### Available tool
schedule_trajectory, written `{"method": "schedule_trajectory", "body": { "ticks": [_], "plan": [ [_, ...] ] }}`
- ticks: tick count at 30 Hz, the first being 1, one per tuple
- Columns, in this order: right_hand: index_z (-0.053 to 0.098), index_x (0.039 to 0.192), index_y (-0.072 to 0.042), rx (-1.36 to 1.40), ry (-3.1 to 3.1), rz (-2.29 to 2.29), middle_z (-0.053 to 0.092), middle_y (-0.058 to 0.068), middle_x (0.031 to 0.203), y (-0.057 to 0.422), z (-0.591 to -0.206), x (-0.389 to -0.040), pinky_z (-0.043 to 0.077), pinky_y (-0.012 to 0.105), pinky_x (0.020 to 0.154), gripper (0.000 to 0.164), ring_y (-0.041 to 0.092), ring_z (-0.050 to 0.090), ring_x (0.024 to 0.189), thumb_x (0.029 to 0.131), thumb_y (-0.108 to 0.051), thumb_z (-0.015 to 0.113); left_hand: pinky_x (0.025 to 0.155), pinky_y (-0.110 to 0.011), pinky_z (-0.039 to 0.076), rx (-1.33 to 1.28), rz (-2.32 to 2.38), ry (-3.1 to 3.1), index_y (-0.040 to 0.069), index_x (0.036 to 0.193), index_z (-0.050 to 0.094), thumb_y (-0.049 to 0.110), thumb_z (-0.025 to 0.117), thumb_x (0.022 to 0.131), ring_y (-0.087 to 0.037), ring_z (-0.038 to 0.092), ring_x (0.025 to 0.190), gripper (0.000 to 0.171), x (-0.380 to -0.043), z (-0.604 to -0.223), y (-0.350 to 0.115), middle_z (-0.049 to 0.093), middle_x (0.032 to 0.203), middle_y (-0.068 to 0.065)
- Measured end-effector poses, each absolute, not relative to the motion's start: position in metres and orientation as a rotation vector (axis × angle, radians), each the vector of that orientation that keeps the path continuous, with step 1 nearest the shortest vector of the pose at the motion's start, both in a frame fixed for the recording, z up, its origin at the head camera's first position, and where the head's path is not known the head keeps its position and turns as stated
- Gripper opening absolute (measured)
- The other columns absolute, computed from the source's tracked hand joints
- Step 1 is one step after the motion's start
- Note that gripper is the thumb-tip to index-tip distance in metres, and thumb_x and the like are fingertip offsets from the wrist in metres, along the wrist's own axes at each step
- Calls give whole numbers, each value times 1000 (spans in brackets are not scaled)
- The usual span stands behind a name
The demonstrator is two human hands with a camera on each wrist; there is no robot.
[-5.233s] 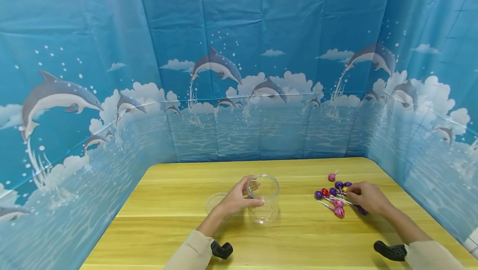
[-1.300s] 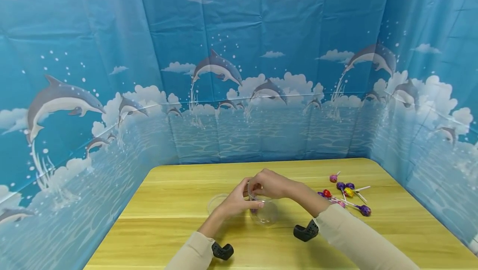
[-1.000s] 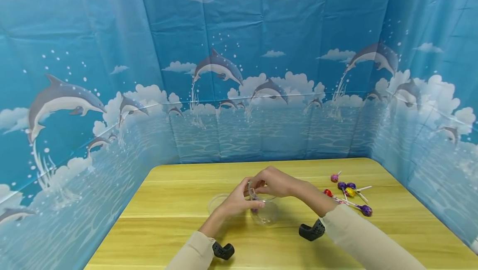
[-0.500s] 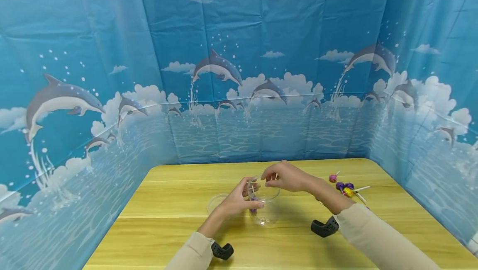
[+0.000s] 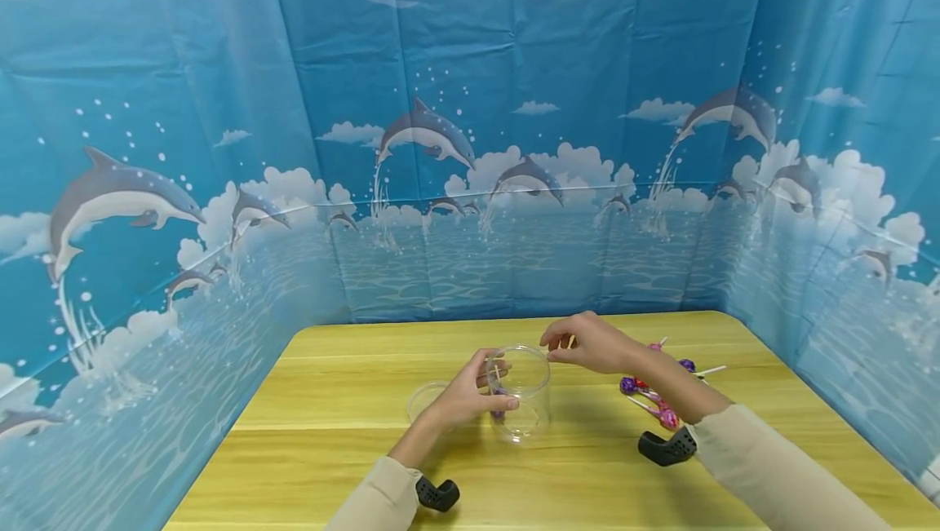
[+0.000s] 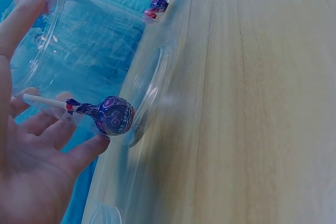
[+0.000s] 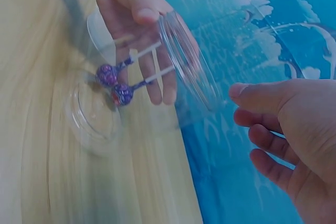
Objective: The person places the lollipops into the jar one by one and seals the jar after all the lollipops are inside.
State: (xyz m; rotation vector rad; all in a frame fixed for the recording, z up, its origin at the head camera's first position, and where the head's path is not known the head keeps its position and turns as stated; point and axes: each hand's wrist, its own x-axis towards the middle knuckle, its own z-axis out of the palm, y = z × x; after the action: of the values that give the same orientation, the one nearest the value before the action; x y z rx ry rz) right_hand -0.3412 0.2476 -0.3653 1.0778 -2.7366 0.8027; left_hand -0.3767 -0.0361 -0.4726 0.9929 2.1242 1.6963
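Your left grip is curled round the clear jar, holding it upright over the surface; your right grip hangs just beside the jar's rim, fingers loosely bent around nothing. At least one purple lollipop leans inside, head down. You seem to be between placements. The next move likely calls for reaching right to the loose lollipops and pinching one stick.

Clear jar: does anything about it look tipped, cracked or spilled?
Nothing stands out: the clear jar is upright in the left hand, no crack or spill visible; a purple lollipop sits inside, stick toward the rim.
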Motion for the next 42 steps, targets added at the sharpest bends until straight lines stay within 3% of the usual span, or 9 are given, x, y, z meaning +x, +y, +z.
{"method": "schedule_trajectory", "body": {
  "ticks": [4,13,20,29,35,42],
  "plan": [
    [76,116,-9,1053,-2741,836,72,-2,103,260,-365,-339,58,31,75,17,12,67,88,102,-17,69,109,-50,43,985,1685,2143,17,153,41,26,83,91,-26,51,137,76,-376,-473,-37,53,150,-11],
    [75,115,-8,969,-2761,860,71,-5,101,288,-364,-330,58,30,74,16,12,67,87,102,-16,69,109,-48,44,995,1668,2153,20,154,39,33,84,89,-26,50,138,80,-375,-473,-41,54,149,-4],
    [75,114,-9,853,-2777,857,71,-7,98,312,-370,-321,57,31,74,15,10,66,84,102,-17,69,110,-50,43,995,1678,2139,16,155,38,33,85,89,-27,50,138,83,-376,-473,-40,54,149,-3],
    [74,113,-8,765,-2784,865,71,-9,96,347,-384,-308,57,31,74,19,11,66,85,101,-22,70,110,-50,42,974,1701,2112,18,153,40,29,86,88,-29,49,139,81,-375,-473,-39,54,149,-4],
    [74,111,-4,712,-2795,887,72,-1,95,367,-401,-299,56,30,70,16,12,66,82,101,-16,70,110,-51,43,976,1699,2095,17,154,39,28,86,89,-31,48,139,81,-375,-473,-40,51,152,-11],
    [75,107,-2,573,-2823,849,71,-4,95,394,-427,-293,54,29,68,15,8,63,80,98,-13,73,110,-50,43,979,1694,2098,20,153,39,29,85,89,-28,48,139,79,-374,-472,-39,51,151,-9]
  ]
}}
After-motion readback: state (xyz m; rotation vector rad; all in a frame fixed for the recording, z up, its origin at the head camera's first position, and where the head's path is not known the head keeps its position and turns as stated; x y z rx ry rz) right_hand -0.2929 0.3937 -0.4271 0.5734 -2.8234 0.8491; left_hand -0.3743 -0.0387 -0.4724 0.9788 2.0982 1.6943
